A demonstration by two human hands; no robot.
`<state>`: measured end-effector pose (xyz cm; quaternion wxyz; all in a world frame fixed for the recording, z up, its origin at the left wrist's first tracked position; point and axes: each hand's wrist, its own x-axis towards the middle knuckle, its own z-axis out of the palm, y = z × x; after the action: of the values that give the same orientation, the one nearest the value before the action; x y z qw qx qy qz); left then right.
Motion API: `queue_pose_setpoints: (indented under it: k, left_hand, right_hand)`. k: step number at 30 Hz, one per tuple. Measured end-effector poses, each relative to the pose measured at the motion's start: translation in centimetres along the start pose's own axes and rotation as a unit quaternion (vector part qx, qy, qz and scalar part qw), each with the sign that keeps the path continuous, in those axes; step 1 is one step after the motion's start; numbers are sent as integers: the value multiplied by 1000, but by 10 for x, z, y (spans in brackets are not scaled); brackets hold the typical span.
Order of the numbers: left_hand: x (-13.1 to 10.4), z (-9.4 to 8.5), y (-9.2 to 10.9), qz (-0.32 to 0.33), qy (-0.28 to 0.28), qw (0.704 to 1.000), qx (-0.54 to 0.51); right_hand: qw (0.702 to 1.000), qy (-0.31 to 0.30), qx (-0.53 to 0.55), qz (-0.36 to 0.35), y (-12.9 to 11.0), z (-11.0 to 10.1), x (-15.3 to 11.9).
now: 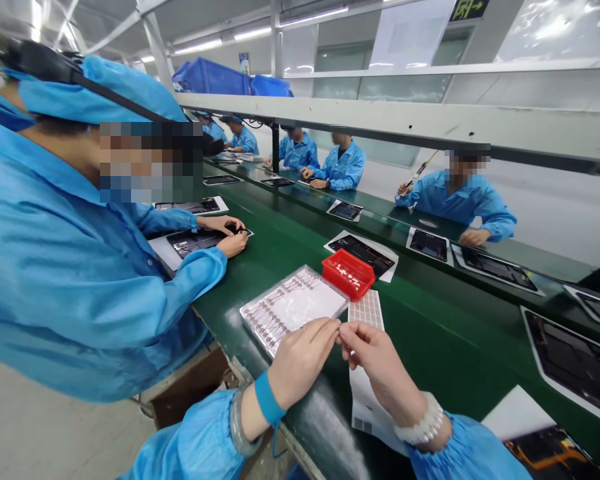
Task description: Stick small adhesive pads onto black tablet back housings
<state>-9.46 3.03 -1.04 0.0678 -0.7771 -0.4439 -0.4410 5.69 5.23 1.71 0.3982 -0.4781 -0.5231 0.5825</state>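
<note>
My left hand [303, 360] and my right hand [375, 360] meet fingertip to fingertip above the green bench [300, 220]. Both are closed in a pinch, and whatever lies between them is too small to make out. Under and beyond my left hand is a flat clear tray [305, 300] with rows of small round-ended parts on a white ground. A sheet of small tan stickers [367, 310] runs partly beneath my right hand. Touching the tray's far corner, a red bin [349, 272] holds small white pieces.
At left a co-worker in blue [80, 253] leans over a dark flat device panel [195, 241]. Several similar panels on white sheets line the bench, one a dark panel [363, 253] behind the bin. A shelf beam [405, 120] crosses above; more people sit opposite.
</note>
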Motion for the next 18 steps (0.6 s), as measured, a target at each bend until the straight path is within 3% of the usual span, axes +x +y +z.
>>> queue_pose_setpoints:
  k: [9, 14, 16, 18]
  left_hand:
    - [5, 3, -4, -56, -59, 996, 22]
    - [17, 8, -33, -100, -49, 987, 112]
    - [21, 7, -31, -89, -49, 986, 130]
    - [21, 6, -14, -38, -71, 991, 109]
  right_hand:
    - [983, 5, -153, -97, 12, -2, 1]
    - [988, 26, -146, -30, 1, -11, -4]
    - [991, 26, -134, -2, -3, -18, -9]
    - [993, 19, -117, 24, -4, -27, -17]
